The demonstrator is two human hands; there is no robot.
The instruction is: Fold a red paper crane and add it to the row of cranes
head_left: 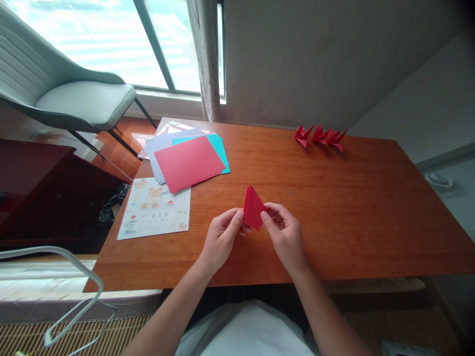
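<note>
Between my two hands is a piece of folded red paper [254,208], kite-shaped with a narrow tip pointing away from me and several layers along its left edge. My left hand [223,231] pinches its left corner between thumb and fingers. On the right corner, my right hand [284,230] closes with the thumb on top and the fingers behind. The paper is held just above the table, near its front edge. Some of the fingertips are hidden behind the paper.
Left of my hands lie red sheets [191,163] over blue and lilac paper, beside a bear-printed sheet [156,207]. Several folded red paper cranes [319,136] stand at the back of the wooden table [363,212]. A chair [81,101] is by the window; a white hanger-like frame [79,269] is front left.
</note>
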